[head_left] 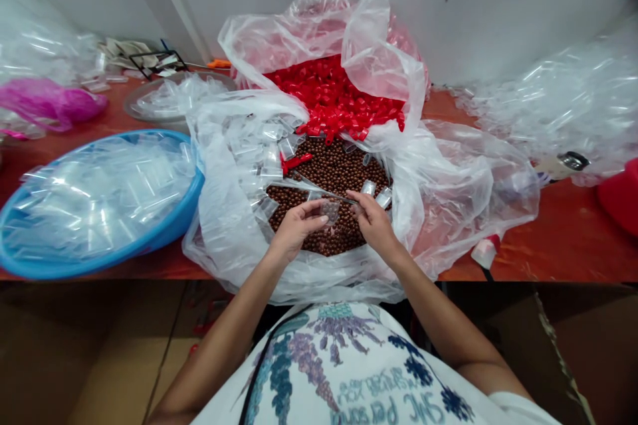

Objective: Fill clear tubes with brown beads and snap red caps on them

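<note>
Over a plastic bag of small brown balls (339, 166), my left hand (294, 229) pinches a small clear plastic container (329, 212) between thumb and fingers. Close beside it, my right hand (371, 222) is closed on one end of a thin, pale strip (319, 187) that points up and left across the balls; its exact kind is unclear. Several clear containers lie on the balls, a few of them near my right fingers. A red plastic piece (296, 163) rests at the left of the balls, next to a heap of clear containers (269, 163).
Behind the balls stands an opened bag of red plastic pieces (339, 89). A tilted blue basin (187, 202) of clear containers is on the left. To the right are a large clear pile (558, 106), a small jar (563, 165) and a red object (621, 196) on the red-brown table (558, 239).
</note>
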The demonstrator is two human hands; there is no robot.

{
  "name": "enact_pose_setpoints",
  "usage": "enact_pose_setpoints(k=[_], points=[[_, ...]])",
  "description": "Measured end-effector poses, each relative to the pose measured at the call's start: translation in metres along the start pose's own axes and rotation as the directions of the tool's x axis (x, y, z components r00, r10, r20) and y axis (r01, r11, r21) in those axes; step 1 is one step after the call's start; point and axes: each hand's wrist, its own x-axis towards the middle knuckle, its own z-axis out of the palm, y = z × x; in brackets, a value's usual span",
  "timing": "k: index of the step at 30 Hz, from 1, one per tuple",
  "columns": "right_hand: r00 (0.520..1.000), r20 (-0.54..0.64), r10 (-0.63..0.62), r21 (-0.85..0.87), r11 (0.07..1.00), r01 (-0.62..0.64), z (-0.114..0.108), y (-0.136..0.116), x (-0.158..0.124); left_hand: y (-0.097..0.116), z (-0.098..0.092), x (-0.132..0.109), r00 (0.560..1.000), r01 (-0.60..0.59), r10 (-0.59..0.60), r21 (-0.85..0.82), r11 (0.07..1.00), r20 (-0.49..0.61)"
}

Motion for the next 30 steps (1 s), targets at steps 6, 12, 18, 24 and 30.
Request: enact_pose_setpoints(k=[6,12,18,24,30], points=[[0.998,0.069,-0.015,0.103,0.995,0.008,-0.001,-0.007,0.002,0.001,0.001,-0.005,0.999,-0.034,0.035,-0.032,0.999,0.013],[0.993,0.110,-0.051,0.139,0.990,0.035,-0.002,-0.016,0.010,0.002,0.002,-0.007,0.998,0.009,-0.004,-0.087,0.996,0.063],[0.969,0.213,-0.128,0.163,0.982,0.094,-0.001,-0.016,0.019,0.002,0.002,-0.011,0.993,0.077,-0.068,-0.090,0.993,0.096],[0.956,0.291,0.035,0.244,0.964,-0.110,-0.001,-0.018,0.015,0.001,0.002,-0.020,0.994,0.057,-0.050,-0.069,0.996,0.092],[0.922,0.383,0.063,0.281,0.942,-0.181,-0.009,-0.019,0.030,0.003,-0.001,-0.025,0.996,-0.091,0.091,-0.028,0.995,0.005]])
